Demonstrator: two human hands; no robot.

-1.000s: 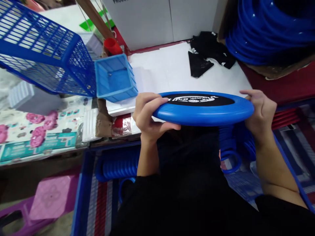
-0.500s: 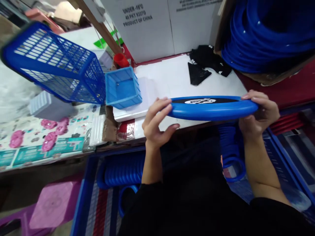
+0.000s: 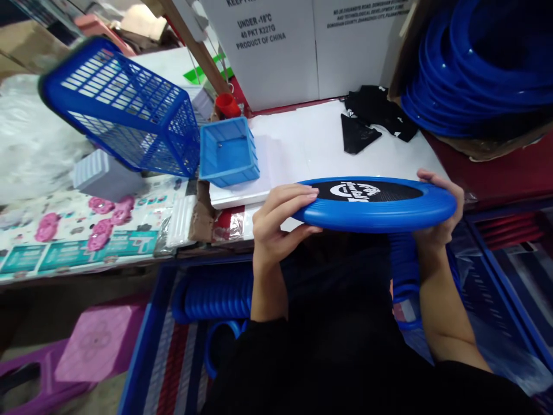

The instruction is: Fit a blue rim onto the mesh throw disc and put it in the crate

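A blue frisbee (image 3: 375,216) with a black centre and white printed logo is held up in front of me, tilted so its top face shows as a narrow oval. My left hand (image 3: 279,222) grips its left edge, fingers over the top and thumb below. At the opposite edge, my right hand (image 3: 443,219) is wrapped round the rim, with some of its fingers hidden by the disc. Beyond the frisbee, several black cut pieces (image 3: 375,112) with white marks lie on the white work surface (image 3: 298,135).
At the right, a carton (image 3: 488,150) holds stacked blue discs (image 3: 458,86). A small blue bin (image 3: 228,155) and a tilted blue basket (image 3: 125,109) stand left. White boxes (image 3: 280,69) back the table. Rows of blue rings (image 3: 216,297) sit below, near a pink stool (image 3: 99,346).
The frisbee has tipped so more of its printed face shows. My right hand has shifted left and wraps further round the rim. The whole view has moved slightly.
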